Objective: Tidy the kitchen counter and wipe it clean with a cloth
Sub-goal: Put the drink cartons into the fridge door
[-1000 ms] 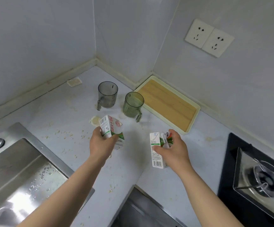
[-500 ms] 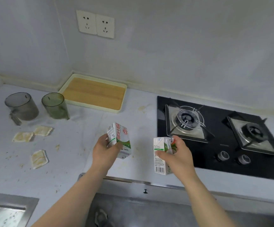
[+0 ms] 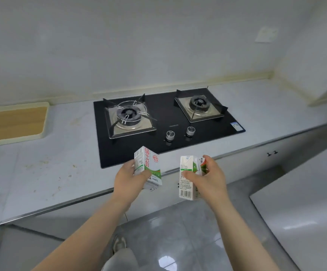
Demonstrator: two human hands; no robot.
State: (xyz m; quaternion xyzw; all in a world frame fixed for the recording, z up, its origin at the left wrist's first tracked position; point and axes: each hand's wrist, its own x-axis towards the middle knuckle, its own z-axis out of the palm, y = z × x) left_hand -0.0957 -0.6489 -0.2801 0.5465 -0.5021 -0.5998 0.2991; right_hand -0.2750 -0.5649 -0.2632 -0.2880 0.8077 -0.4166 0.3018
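over the front edge of the bench point(image 3: 70, 145), two small drink cartons are held clear of the surface. the tilted carton point(image 3: 148, 165) is gripped by the left hand point(image 3: 127, 178), with fingers and thumb curled round its lower half. the upright carton point(image 3: 187, 178) is pinched between thumb and fingers of the right hand point(image 3: 210, 179). the tidying is judged to be under way, since both cartons have been lifted but no place for them is yet reached, and no bin can be seen. brownish stains and crumbs point(image 3: 43, 163) are scattered on the bench left of the gas hob point(image 3: 164, 112), and a wooden tray point(image 3: 45, 124) is set against the wall at the far left. no cloth is in view, so the wiping is judged not begun, and most of the task is left.
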